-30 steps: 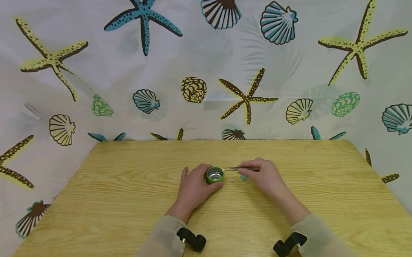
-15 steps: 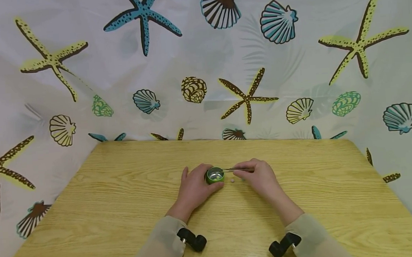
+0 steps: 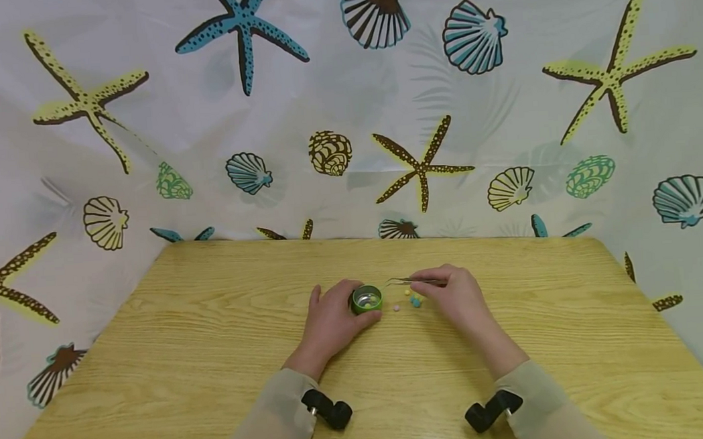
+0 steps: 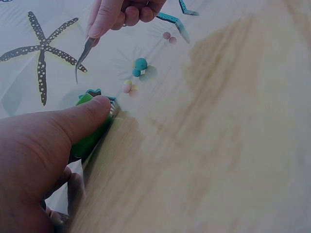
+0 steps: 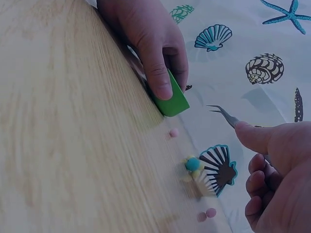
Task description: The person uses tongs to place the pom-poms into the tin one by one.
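Observation:
My left hand [image 3: 333,318] rests on the table with thumb and fingers around a small green tin [image 3: 359,307], whose metal inside shows a pale yellowish bead [image 3: 371,303]. My right hand [image 3: 455,294] pinches metal tweezers [image 3: 403,281] just right of the tin. In the right wrist view the bent tips of the tweezers [image 5: 223,112] stand apart with nothing between them. Below the tips and the right fingers lie small blue beads [image 3: 415,301], a yellow bead [image 3: 408,292] and a pink bead [image 3: 396,308].
Another pink bead [image 5: 211,212] lies farther right in the right wrist view. The wooden table [image 3: 215,362] runs back to a white cloth [image 3: 297,115] printed with shells and starfish. Black wrist cameras sit on both sleeves.
The tweezers carried a yellow bead to the tin's rim, and it now lies inside. My right hand has drawn back to the right with bare tweezer tips. The left hand has stayed put.

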`<state>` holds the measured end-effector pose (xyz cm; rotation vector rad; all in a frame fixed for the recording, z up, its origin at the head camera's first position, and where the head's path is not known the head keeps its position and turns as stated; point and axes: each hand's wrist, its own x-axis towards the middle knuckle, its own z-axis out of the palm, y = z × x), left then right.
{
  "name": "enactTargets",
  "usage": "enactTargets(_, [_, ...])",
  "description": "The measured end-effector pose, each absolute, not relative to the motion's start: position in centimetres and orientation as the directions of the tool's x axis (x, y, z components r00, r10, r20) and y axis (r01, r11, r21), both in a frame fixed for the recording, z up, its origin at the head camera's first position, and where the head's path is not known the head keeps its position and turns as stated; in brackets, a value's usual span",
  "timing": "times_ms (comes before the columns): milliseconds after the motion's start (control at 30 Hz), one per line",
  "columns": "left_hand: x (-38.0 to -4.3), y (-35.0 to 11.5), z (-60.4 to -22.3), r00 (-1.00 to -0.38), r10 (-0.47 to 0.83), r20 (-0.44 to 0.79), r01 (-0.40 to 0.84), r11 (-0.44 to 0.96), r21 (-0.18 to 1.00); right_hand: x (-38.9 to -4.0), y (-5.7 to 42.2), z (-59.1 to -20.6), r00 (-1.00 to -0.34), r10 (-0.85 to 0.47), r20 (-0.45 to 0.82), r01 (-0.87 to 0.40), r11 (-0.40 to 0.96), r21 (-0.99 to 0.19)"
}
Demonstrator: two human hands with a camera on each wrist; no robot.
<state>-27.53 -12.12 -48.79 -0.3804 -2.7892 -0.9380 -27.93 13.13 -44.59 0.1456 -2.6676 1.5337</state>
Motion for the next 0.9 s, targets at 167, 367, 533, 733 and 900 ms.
enactTargets(167, [-27.6, -12.1, -48.9, -0.952, 0.184, 0.245, 0.294, 0.770, 0.566, -28.3, 14.4, -44.7, -0.997, -0.040, 0.064, -0.076, 0.490, -0.868])
enactTargets(367, [-27.6, -12.1, -48.9, -0.952, 0.182, 0.246, 0.294, 0.767, 0.570, -28.6, 15.5, -45.1, -0.998, -0.059, 0.039, -0.063, 0.499, -0.864])
enactTargets(533, [-27.6, -12.2, -48.8, -0.953, 0.182, 0.243, 0.293, 0.766, 0.572, -28.8, 16.0, -45.4, -0.998, -0.065, 0.022, -0.052, 0.508, -0.860])
enactTargets(733, [-27.6, -12.2, -48.9, -0.953, 0.184, 0.242, 0.293, 0.766, 0.573, -29.0, 16.4, -46.0, -0.998, -0.067, -0.013, -0.021, 0.495, -0.869])
enactTargets(900, [-27.5, -12.1, -48.7, -0.953, 0.183, 0.240, 0.292, 0.764, 0.576, -29.1, 16.6, -46.2, -0.998, -0.057, -0.025, -0.006, 0.494, -0.869])
